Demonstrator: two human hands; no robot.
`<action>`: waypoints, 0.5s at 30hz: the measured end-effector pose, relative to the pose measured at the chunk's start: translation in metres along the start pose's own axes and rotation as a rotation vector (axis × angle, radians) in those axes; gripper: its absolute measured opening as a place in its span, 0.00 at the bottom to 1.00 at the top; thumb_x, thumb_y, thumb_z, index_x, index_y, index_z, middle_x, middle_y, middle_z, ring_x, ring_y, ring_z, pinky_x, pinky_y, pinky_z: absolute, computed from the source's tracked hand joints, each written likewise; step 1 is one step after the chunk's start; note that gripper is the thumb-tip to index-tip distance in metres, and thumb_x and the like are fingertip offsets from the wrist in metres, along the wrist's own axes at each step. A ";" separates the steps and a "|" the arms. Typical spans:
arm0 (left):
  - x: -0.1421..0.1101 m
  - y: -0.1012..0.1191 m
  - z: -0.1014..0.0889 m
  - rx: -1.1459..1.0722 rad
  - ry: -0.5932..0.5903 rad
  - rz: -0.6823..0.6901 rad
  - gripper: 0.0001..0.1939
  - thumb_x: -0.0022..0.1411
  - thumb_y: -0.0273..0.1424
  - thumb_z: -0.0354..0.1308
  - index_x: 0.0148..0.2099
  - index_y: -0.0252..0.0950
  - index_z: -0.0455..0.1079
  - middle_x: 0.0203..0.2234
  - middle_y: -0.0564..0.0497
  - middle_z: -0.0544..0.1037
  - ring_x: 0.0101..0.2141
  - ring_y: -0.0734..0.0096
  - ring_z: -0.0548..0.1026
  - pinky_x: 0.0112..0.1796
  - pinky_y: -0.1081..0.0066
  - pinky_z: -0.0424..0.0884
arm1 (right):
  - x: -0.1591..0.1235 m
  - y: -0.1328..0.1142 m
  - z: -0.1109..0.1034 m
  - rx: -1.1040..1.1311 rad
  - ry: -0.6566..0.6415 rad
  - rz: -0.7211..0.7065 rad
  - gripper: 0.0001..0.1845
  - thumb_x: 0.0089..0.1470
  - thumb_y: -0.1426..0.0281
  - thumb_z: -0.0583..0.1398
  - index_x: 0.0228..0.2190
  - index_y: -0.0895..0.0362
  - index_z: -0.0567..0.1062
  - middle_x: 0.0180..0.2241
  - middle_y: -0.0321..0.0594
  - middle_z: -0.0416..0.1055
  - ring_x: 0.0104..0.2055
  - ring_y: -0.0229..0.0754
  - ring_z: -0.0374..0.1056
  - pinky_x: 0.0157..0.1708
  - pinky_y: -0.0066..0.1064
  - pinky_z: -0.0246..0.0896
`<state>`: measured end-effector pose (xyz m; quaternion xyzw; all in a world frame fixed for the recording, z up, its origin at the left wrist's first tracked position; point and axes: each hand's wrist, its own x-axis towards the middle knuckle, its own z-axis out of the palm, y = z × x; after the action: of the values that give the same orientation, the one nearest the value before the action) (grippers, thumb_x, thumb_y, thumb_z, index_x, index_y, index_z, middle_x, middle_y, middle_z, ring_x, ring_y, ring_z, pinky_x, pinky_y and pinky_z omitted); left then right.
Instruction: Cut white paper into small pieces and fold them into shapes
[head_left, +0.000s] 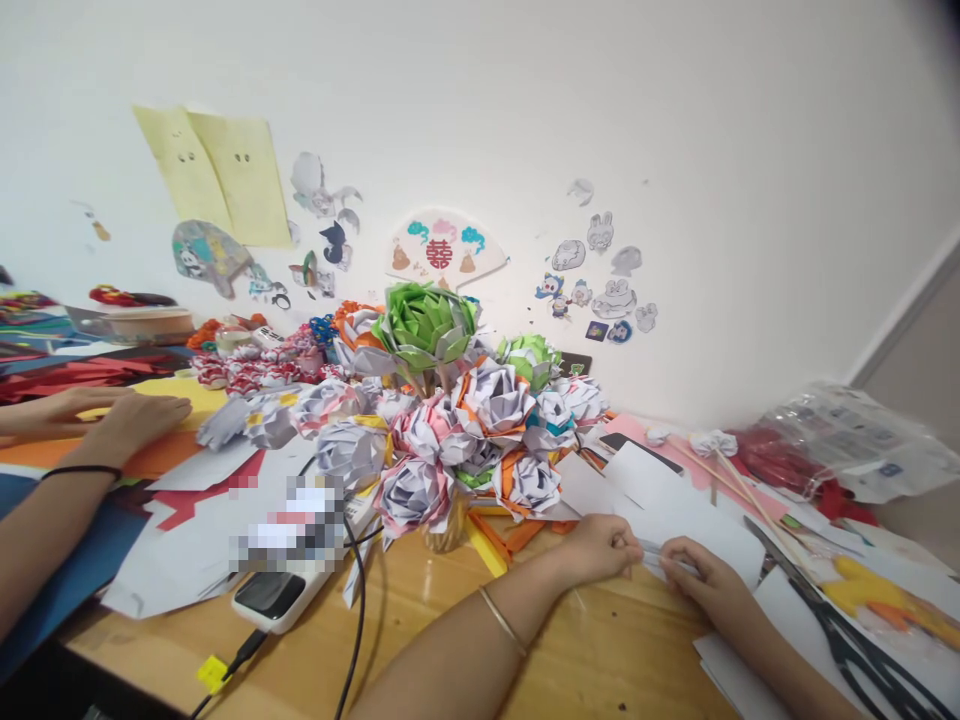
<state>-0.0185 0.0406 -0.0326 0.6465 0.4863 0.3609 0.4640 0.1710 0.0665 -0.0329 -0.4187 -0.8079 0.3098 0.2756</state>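
My left hand (602, 548), with a gold bangle on its wrist, is closed at the right of the table's front. Its fingertips pinch one end of a small white piece of paper (651, 549). The fingers of my right hand (697, 572) close on the other end, so the paper spans the short gap between both hands. Part of it is hidden by my fingers. White paper sheets (701, 520) lie just behind, and scissors (844, 635) with black handles rest to the right of my right hand.
Folded-paper flowers (495, 400) crowd the middle, a green one (426, 325) highest. A white device (281, 595) with a black cable (358, 600) lies left of centre. Another person's hands (142, 415) rest over coloured paper at the far left. A plastic bag (862, 440) stands back right.
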 end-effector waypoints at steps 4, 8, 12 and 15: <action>0.000 -0.001 0.000 -0.002 -0.008 0.009 0.09 0.54 0.34 0.54 0.35 0.33 0.70 0.20 0.56 0.70 0.23 0.77 0.66 0.25 0.78 0.61 | 0.000 -0.001 -0.001 0.015 0.003 -0.003 0.17 0.49 0.53 0.52 0.24 0.54 0.67 0.19 0.35 0.64 0.25 0.43 0.63 0.28 0.31 0.58; -0.001 -0.001 -0.001 0.010 -0.018 0.014 0.15 0.56 0.39 0.51 0.34 0.33 0.71 0.23 0.53 0.73 0.24 0.76 0.66 0.25 0.77 0.61 | 0.000 0.003 0.000 0.026 -0.008 0.027 0.18 0.48 0.52 0.52 0.25 0.54 0.67 0.19 0.35 0.63 0.24 0.43 0.62 0.27 0.31 0.57; 0.002 -0.004 0.000 0.032 -0.030 0.007 0.15 0.57 0.38 0.51 0.32 0.33 0.72 0.24 0.53 0.74 0.23 0.76 0.66 0.25 0.77 0.62 | 0.000 0.007 0.000 0.032 -0.029 0.040 0.19 0.48 0.51 0.51 0.25 0.55 0.67 0.19 0.34 0.61 0.24 0.43 0.60 0.26 0.31 0.56; 0.003 -0.004 0.002 0.070 -0.004 0.001 0.13 0.57 0.38 0.51 0.32 0.33 0.71 0.25 0.53 0.75 0.25 0.75 0.67 0.26 0.77 0.63 | 0.000 0.006 0.000 0.023 -0.037 0.041 0.20 0.48 0.51 0.51 0.24 0.54 0.67 0.19 0.35 0.61 0.24 0.43 0.60 0.26 0.31 0.57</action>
<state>-0.0168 0.0437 -0.0372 0.6635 0.4974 0.3425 0.4417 0.1746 0.0693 -0.0373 -0.4260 -0.8007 0.3324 0.2589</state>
